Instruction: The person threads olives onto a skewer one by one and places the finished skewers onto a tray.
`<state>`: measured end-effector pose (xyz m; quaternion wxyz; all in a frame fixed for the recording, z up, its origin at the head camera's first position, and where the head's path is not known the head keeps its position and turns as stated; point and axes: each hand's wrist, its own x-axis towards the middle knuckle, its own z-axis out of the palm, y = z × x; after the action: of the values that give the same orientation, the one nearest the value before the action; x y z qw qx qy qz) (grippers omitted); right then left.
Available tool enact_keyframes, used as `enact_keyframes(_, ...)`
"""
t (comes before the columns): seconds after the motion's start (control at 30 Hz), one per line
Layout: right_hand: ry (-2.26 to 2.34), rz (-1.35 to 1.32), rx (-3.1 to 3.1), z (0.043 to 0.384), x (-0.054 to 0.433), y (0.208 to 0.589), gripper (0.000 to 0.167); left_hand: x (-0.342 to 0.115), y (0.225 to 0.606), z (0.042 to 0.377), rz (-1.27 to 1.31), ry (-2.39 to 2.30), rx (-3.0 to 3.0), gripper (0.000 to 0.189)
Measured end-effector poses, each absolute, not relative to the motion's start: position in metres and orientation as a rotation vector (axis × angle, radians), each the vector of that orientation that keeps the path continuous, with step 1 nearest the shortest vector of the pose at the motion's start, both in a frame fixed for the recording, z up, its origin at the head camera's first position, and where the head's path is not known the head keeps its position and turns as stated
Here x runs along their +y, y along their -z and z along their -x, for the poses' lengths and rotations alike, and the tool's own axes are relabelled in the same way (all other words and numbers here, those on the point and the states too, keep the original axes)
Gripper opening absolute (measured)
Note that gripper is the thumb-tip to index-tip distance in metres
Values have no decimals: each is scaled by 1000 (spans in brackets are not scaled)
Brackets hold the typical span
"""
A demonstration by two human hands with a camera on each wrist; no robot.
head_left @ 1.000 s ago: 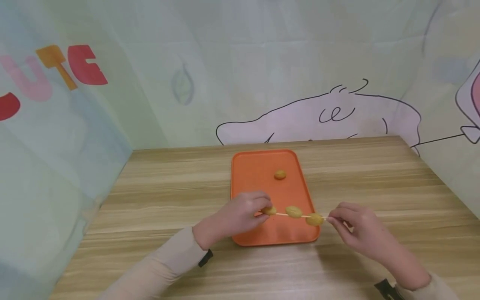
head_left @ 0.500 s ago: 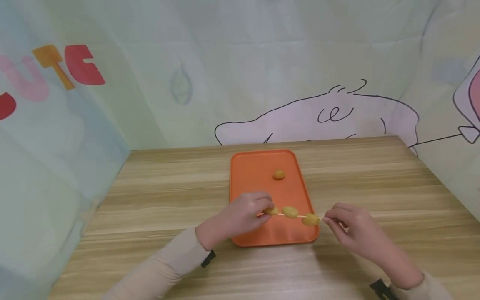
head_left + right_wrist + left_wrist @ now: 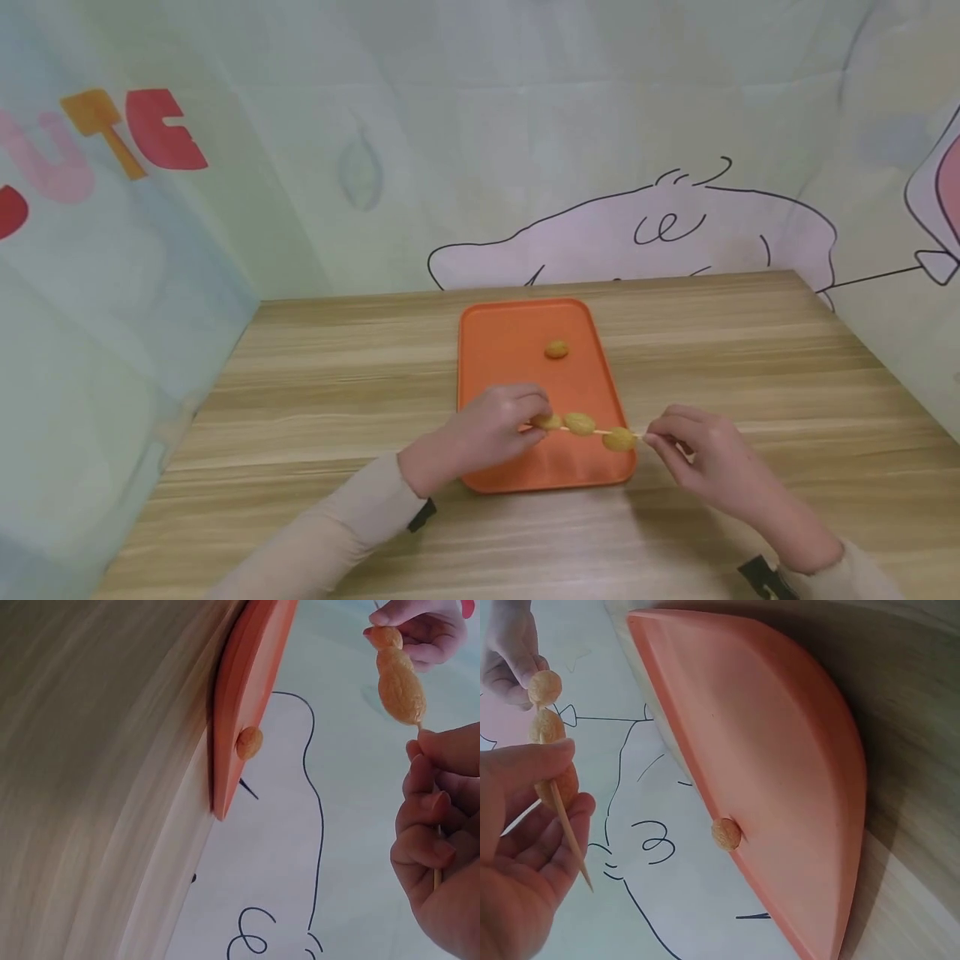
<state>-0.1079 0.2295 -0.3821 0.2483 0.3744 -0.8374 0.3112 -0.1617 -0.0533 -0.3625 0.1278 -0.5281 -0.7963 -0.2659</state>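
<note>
A thin wooden skewer (image 3: 571, 844) carries 3 oval, wrinkled yellow-brown balls, held nearly level above the front part of the orange tray (image 3: 517, 358). My left hand (image 3: 491, 429) pinches the leftmost ball (image 3: 566, 784) between thumb and fingers, partly covering it; the skewer's pointed tip sticks out past that hand. Close beside it sits the middle ball (image 3: 580, 423), and the rightmost ball (image 3: 619, 439) is near my right hand (image 3: 708, 450). That hand grips the skewer's other end, its fingers curled round the stick, as the right wrist view shows.
One loose yellow-brown ball (image 3: 557, 349) lies toward the tray's far right. The tray stands on a wood-grain table (image 3: 337, 375). Behind the table and at its sides hang pale printed cloth walls (image 3: 420, 125).
My left hand has slid the leftmost ball rightward along the skewer, narrowing the gap to the middle ball. The right hand keeps its grip and has barely moved.
</note>
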Motion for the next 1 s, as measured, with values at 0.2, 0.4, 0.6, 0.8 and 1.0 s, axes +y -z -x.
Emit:
enact_keyframes(0.2, -833, -974, -2337, 110, 241, 383, 10, -48, 359, 174, 1584, 854, -2499, 18)
enact_keyframes(0.4, -805, -859, -2387, 110, 259, 380, 19, -47, 343, 198, 1451, 979, -2672, 40)
enact_keyframes(0.6, -763, -765, -2382, 107, 281, 377, 20, -42, 345, 241, 1196, 1011, -2801, 36)
enact_keyframes(0.8, -742, -697, -2410, 100, 295, 375, 22, -29, 358, 271, 1074, 933, -2987, 42)
enact_keyframes(1.0, -708, -668, -2408, 96, 301, 377, 19, -10, 371, 285, 1030, 973, -3115, 47)
